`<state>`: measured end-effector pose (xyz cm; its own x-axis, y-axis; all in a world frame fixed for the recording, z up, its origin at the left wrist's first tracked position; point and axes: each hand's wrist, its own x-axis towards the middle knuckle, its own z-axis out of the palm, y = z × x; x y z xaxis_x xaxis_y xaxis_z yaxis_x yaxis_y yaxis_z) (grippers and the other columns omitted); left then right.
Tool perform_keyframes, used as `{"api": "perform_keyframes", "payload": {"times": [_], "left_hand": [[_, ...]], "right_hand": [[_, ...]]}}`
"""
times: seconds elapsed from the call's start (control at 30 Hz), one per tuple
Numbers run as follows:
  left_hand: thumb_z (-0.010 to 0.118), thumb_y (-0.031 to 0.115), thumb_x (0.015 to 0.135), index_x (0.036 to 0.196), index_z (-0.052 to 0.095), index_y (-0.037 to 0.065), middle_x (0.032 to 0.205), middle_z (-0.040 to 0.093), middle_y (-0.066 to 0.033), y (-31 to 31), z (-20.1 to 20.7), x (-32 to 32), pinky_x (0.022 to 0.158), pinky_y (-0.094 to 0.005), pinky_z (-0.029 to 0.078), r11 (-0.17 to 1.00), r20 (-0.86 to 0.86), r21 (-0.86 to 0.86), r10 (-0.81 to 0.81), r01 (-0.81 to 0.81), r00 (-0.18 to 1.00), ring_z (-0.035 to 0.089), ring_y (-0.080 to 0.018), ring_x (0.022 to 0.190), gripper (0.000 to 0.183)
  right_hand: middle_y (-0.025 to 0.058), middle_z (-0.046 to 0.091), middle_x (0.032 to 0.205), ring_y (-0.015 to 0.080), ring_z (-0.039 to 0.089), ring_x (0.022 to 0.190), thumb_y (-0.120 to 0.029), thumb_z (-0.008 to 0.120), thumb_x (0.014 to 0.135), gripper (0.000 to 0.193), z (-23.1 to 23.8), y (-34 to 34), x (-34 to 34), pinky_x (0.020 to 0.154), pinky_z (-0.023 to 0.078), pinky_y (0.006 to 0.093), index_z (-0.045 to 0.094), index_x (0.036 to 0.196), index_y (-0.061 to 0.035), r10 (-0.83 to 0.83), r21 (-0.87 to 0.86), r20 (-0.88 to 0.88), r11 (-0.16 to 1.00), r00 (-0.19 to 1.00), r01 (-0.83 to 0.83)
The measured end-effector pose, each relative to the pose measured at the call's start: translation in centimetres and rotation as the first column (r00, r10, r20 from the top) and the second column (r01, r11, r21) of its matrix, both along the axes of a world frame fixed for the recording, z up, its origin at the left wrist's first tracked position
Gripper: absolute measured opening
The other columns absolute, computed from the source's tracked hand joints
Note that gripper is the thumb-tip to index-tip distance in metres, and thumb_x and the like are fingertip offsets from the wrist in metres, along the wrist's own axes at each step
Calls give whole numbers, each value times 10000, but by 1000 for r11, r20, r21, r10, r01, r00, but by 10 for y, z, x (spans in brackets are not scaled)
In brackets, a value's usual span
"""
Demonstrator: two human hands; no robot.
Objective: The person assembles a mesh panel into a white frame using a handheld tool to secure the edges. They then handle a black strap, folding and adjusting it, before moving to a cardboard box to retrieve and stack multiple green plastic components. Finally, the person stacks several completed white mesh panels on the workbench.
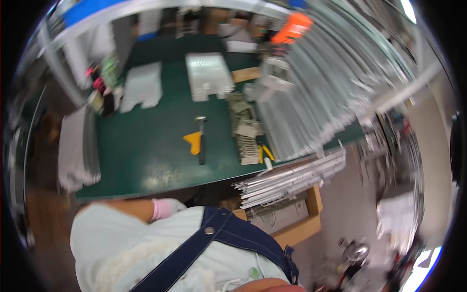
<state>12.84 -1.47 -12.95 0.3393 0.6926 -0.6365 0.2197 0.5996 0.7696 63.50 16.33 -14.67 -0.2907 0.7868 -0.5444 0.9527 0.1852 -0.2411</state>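
My left hand [169,208], in a white glove with a pink cuff, is low by my body at the near edge of the green worktable [141,141]. Its fingers are blurred and partly hidden, and nothing shows clearly in them. My right hand is out of view. Beyond the left hand, a hammer [202,146] with a black handle lies on the table beside a flat yellow piece [193,142]. To the right, yellow-handled pliers [265,153] lie next to beige slotted parts [248,146].
Stacked pale panels [80,151] stand at the left edge; silvery sheets [209,75] lie at the back. Long silvery strips [311,107] cover the right side. White strips [292,177] lie over an open cardboard box [314,209] beside me. An orange object [293,28] is behind.
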Motion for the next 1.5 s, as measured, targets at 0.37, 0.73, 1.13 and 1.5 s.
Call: {"api": "perform_keyframes", "payload": {"times": [0.37, 0.73, 1.13, 1.5], "left_hand": [[634, 396, 927, 1190, 711, 123, 1129, 727, -138, 23, -131, -57, 901, -381, 502, 970, -435, 136, -122, 199, 892, 681, -269, 1027, 387], [594, 379, 940, 1154, 703, 130, 1106, 709, -171, 104, 82, 20, 873, -385, 505, 957, -227, 194, -170, 216, 959, 664, -346, 1010, 346], [584, 63, 976, 1437, 440, -3, 1284, 582, -77, 270, 341, 142, 1002, -309, 449, 460, 210, 882, -180, -107, 961, 552, -132, 1086, 488], [506, 360, 1046, 1428, 461, -15, 1344, 586, -132, 304, 318, 160, 1033, -365, 449, 625, 168, 781, -180, -19, 969, 580, -208, 1205, 537]], "right_hand": [[215, 625, 1220, 380, 598, 1122, -276, 609, 929, 423, -9, -46, 2, 995, 466, 452, 597, 1257, -10, -192, -78, -65, 979, 979, 187], [185, 671, 1155, 354, 633, 1066, -313, 588, 956, 384, 136, -68, -38, 960, 496, 423, 648, 1203, -25, -26, -181, -274, 983, 961, -25], [189, 695, 1085, 312, 674, 1005, -221, 669, 905, 347, 342, 81, -10, 907, 518, 367, 676, 1167, 6, 227, 568, -631, 786, 742, 242], [204, 673, 1157, 378, 641, 1074, -312, 664, 917, 453, 210, 24, 116, 953, 497, 414, 627, 1233, 11, -263, 230, -703, 795, 661, 561]]}}
